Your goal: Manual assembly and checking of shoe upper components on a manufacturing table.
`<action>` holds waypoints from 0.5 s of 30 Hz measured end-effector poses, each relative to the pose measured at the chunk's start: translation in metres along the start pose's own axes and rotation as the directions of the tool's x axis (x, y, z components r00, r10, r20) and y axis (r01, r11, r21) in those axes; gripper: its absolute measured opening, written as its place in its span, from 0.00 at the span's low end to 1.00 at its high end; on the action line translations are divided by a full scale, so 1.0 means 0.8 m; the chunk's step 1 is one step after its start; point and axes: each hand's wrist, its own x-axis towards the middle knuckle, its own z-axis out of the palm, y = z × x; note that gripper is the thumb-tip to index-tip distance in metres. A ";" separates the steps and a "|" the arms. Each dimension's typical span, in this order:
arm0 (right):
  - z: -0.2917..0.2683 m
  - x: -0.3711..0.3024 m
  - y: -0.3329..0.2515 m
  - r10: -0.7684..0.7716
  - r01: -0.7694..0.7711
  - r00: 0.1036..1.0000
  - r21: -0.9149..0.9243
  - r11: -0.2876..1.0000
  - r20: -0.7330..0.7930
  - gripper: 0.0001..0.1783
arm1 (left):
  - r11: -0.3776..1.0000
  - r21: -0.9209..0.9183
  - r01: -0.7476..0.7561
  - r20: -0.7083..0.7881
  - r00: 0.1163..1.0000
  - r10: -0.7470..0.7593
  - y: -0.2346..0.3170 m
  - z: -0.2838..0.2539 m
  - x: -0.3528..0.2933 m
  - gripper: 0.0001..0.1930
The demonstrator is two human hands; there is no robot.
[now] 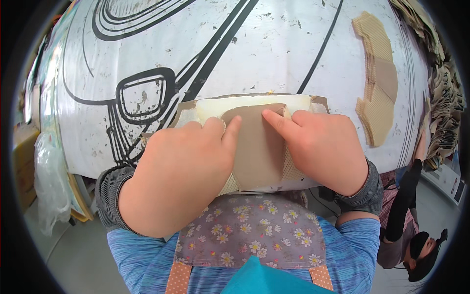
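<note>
A piece of tan fabric with a smooth brown middle and mesh sides lies at the table's near edge. Cream padding shows behind its far edge. My left hand grips the left side, one finger laid along the brown middle's far corner and the others curled. From the right, my right hand holds the opposite side, a fingertip pressing the far right corner of the brown part. What lies under my curled fingers is hidden.
The white table cover has black line drawings. Stacked tan mesh pieces lie at far right, beside piled fabric. A clear plastic bag hangs at left. At lower right, a co-worker's black sleeve reaches toward the pile.
</note>
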 end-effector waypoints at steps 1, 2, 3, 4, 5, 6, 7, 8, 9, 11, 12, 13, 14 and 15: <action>0.001 0.001 0.001 -0.001 0.001 1.000 0.002 1.000 0.002 0.23 | 1.000 0.005 -0.001 -0.011 1.000 0.001 0.000 0.000 0.001 0.24; 0.003 0.002 0.002 0.019 -0.019 1.000 0.008 1.000 -0.018 0.23 | 1.000 0.006 0.000 -0.010 1.000 0.000 -0.002 0.000 0.003 0.24; 0.004 0.003 0.003 0.040 -0.039 0.999 0.014 0.999 -0.037 0.23 | 1.000 -0.020 0.008 -0.030 1.000 -0.008 -0.003 0.002 0.006 0.24; 0.004 0.004 0.004 0.039 -0.039 0.998 0.015 0.999 -0.038 0.23 | 0.999 -0.045 0.015 -0.051 0.999 -0.017 -0.004 0.004 0.008 0.24; 0.005 0.005 0.005 0.032 -0.032 0.999 0.004 0.999 -0.041 0.23 | 0.999 -0.045 0.014 -0.050 0.999 -0.016 -0.004 0.005 0.009 0.24; 0.005 0.005 0.005 0.025 -0.025 0.999 -0.006 1.000 -0.044 0.23 | 1.000 -0.024 0.004 -0.041 0.999 -0.005 -0.005 0.007 0.009 0.24; 0.006 0.005 0.004 0.026 -0.026 0.999 -0.007 1.000 -0.045 0.23 | 1.000 -0.003 -0.007 -0.032 0.999 0.007 -0.005 0.008 0.010 0.24; 0.008 0.005 0.001 0.052 -0.052 0.993 0.004 0.999 -0.110 0.23 | 1.000 -0.002 -0.008 -0.033 0.999 0.008 -0.005 0.008 0.010 0.24; 0.009 0.005 0.000 0.078 -0.077 0.982 0.015 0.997 -0.174 0.24 | 1.000 0.001 -0.003 -0.037 0.999 0.003 -0.005 0.009 0.011 0.24; 0.009 0.006 0.001 0.083 -0.082 0.981 0.012 0.997 -0.177 0.24 | 1.000 0.003 0.000 -0.039 0.999 0.000 -0.006 0.010 0.015 0.24; 0.010 0.008 0.002 0.086 -0.086 0.980 0.010 0.996 -0.177 0.23 | 1.000 -0.014 0.003 -0.031 1.000 -0.003 -0.008 0.011 0.017 0.24; 0.010 0.009 0.004 0.089 -0.088 0.980 0.012 0.996 -0.176 0.23 | 0.999 -0.031 0.006 -0.022 1.000 -0.007 -0.010 0.012 0.020 0.24; 0.008 0.009 0.005 0.072 -0.072 0.987 0.006 0.997 -0.144 0.23 | 1.000 -0.029 0.007 -0.024 1.000 -0.007 -0.010 0.013 0.020 0.24; 0.008 0.009 0.006 0.055 -0.055 0.992 0.000 0.998 -0.112 0.23 | 1.000 -0.029 0.008 -0.041 0.999 -0.009 -0.010 0.015 0.021 0.24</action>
